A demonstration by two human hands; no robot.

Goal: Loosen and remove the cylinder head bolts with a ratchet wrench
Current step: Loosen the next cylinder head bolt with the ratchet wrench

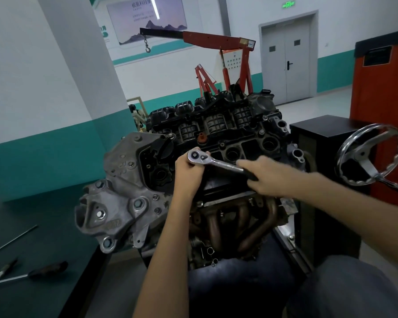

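Note:
A chrome ratchet wrench [213, 161] lies across the top of the engine's black cylinder head cover [230, 138]. Its round head sits at the near left part of the cover; the bolt under it is hidden. My left hand [189, 173] cups the wrench head from below, with fingertips curled over its far edge. My right hand [262, 174] grips the black handle end to the right, fingers wrapped round it. Several spark plug wells show in the cover behind the wrench.
The engine stands on a stand with a chrome handwheel [370, 154] at the right. The grey timing cover [122, 187] faces left and the rusty exhaust manifold [239, 226] faces me. Screwdrivers [28, 275] lie on a dark table at the left. A red engine crane [218, 42] stands behind.

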